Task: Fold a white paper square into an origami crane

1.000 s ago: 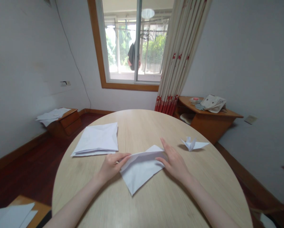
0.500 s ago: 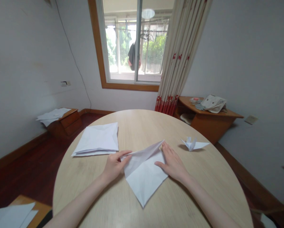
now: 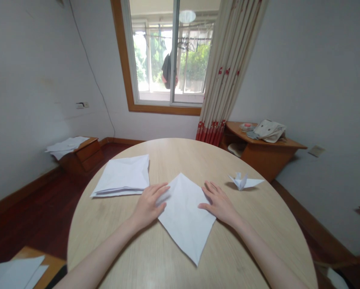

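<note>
A white sheet of paper (image 3: 186,220) lies on the round table in front of me, shaped like a diamond with one corner towards me and one away. Faint creases run across it. My left hand (image 3: 150,204) rests on its left edge with the fingers stretched out. On the right edge lies my right hand (image 3: 219,202), fingers spread and thumb on the paper. To the right, beyond that hand, stands a folded white paper crane (image 3: 242,182). A stack of white paper (image 3: 124,174) sits at the left, close to my left hand.
The round wooden table (image 3: 131,257) fills the middle. Papers (image 3: 15,273) lie on a wooden surface at the lower left, and more sheets (image 3: 67,145) cover a small cabinet (image 3: 92,154). A corner desk (image 3: 267,160) holding a cloth bag (image 3: 270,130) stands at the right, near the curtain (image 3: 222,80).
The raised, folded-over upper part of the paper has come down flat, making a diamond. My left hand has gone from pinching its left corner to lying flat on the edge.
</note>
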`<action>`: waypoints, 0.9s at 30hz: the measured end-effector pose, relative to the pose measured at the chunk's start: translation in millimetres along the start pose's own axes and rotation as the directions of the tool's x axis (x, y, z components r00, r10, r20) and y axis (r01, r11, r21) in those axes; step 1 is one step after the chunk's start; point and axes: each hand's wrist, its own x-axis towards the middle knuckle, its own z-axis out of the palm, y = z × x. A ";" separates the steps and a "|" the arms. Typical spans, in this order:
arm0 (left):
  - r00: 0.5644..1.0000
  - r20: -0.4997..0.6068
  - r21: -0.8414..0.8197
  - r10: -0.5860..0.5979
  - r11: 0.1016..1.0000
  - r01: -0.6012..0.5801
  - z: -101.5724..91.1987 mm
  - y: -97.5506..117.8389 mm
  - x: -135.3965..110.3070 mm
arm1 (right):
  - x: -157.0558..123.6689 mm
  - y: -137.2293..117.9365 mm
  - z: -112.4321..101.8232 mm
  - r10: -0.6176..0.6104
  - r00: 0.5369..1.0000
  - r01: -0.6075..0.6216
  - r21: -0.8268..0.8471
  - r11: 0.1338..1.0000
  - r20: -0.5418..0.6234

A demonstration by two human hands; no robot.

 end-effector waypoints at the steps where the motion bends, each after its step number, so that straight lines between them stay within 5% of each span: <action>1: 1.000 0.019 0.010 0.015 1.000 -0.015 1.0 -1.4 -0.3 | 0.1 0.4 -0.3 -0.010 1.000 0.010 0.017 1.000 0.005; 7: 0.994 0.100 0.035 0.052 0.998 -0.055 7.1 -9.9 -2.8 | 2.5 4.1 5.6 -0.019 1.000 0.017 0.166 0.986 0.009; 12: 0.988 0.147 0.121 -0.037 0.992 0.019 12.1 -10.6 -3.7 | 4.6 4.3 13.9 0.008 0.999 0.007 0.295 0.955 -0.051; 19: 0.979 0.165 0.308 -0.121 0.949 0.066 13.5 -8.7 -4.0 | 4.9 -0.6 15.9 0.015 0.987 0.041 0.349 0.936 -0.157; 27: 0.959 0.218 0.326 -0.180 0.940 0.102 5.9 -3.6 -0.1 | 0.0 -6.6 13.6 0.042 0.975 0.041 0.359 0.933 -0.219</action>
